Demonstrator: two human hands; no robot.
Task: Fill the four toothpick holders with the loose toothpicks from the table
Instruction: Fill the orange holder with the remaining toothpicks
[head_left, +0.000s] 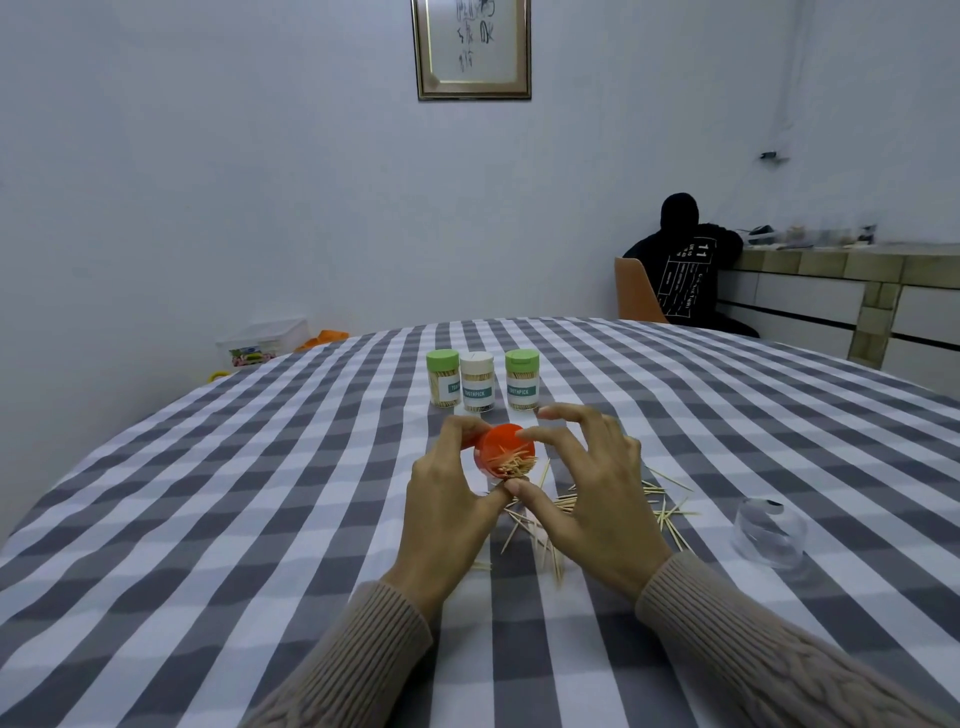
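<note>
- An orange toothpick holder is held above the checked tablecloth, tilted so its open mouth faces the camera; toothpick tips are seen inside it.
- The holder is gripped by the left hand, fingers curled round its left side and the thumb under its near rim.
- The right hand is placed just right of the holder, fingers spread and arched over it, the thumb tip meeting the left thumb at the near rim; whether a toothpick is pinched there cannot be told.
- Loose toothpicks are scattered on the cloth below and to the right of the hands.
- Three capped holders are lined up just beyond the hands: a green-lidded jar, a white-lidded jar and a second green-lidded jar.
- A clear plastic cup is seen on its side near the right edge, well apart from the hands.
- A seated person in black is seen at the far right.
</note>
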